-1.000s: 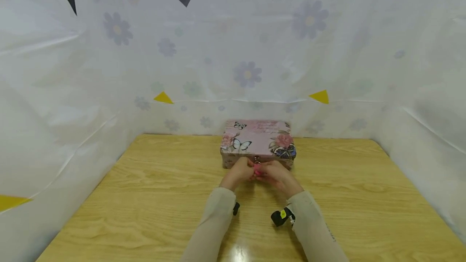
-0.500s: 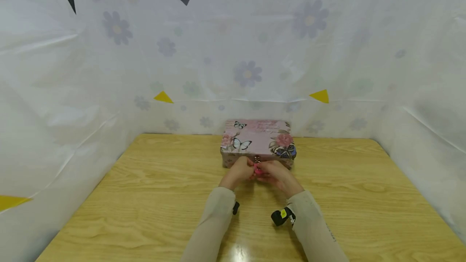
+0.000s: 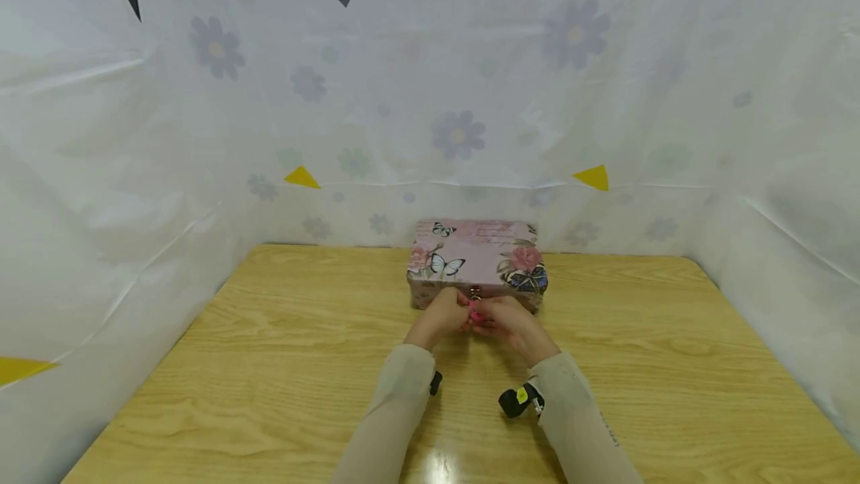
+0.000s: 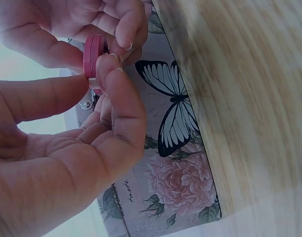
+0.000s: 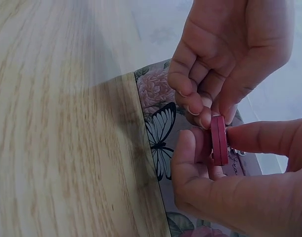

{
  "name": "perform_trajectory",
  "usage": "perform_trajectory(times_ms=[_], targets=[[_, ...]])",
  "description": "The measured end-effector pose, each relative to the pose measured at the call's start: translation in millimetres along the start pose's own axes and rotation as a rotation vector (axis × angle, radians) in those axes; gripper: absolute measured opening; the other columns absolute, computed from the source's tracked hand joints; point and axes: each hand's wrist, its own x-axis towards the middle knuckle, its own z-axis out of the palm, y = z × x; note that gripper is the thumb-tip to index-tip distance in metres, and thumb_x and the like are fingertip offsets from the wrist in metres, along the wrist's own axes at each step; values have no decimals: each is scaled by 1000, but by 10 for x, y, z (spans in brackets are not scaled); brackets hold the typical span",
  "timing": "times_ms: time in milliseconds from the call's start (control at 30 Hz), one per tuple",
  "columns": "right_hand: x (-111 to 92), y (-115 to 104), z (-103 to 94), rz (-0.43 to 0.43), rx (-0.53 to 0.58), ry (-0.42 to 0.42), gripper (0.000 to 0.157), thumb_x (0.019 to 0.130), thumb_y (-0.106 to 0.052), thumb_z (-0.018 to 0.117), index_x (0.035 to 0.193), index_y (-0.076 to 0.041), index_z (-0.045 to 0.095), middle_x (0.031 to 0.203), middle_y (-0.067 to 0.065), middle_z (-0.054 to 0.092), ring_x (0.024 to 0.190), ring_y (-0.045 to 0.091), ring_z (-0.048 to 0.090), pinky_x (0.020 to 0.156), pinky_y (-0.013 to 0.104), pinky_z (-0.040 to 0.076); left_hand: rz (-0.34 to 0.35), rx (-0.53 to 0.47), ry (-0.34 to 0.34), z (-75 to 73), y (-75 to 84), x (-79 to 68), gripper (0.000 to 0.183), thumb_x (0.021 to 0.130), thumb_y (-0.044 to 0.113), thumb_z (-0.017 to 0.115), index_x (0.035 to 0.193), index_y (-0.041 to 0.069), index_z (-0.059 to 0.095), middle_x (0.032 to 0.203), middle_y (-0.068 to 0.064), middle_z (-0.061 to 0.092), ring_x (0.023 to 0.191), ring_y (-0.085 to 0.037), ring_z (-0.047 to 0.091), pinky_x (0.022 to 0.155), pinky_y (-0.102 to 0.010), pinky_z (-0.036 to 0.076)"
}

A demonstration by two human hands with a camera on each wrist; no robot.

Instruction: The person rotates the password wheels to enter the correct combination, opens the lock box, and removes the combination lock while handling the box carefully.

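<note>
A pink tin box point(image 3: 478, 254) printed with butterflies and roses stands with its lid down on the table. At the metal clasp point(image 3: 475, 292) on its front hangs a small pink padlock point(image 3: 475, 311). My left hand point(image 3: 443, 317) pinches one side of the padlock between thumb and fingers. From the other side my right hand point(image 3: 513, 323) holds it, thumb against one face and curled fingers against the other. In the right wrist view the padlock body point(image 5: 219, 140) shows edge-on between both hands' fingertips. Its front is mostly covered by fingers.
The wooden table point(image 3: 282, 364) stretches out on both sides of the box. A white flowered sheet point(image 3: 376, 95) hangs behind it and along the sides. Black wrist cameras point(image 3: 517, 400) sit under the sleeves.
Both hands stay at the padlock, with only slight finger movement on it. The box stays where it was, and the head view has tilted down very slightly.
</note>
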Motion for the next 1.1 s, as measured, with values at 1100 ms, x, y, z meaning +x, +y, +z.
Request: perform_trajectory(times_ms=[1100], targets=[[38,30,-28,9,23,28,12,93,0,51,92,5,61,73,3,60,70,14,61,70,27,53,3,-20,8,14,14,-9,7,89,-8,51,95,-11,54,78,-11,56,65,-17,57,61,-28,51]])
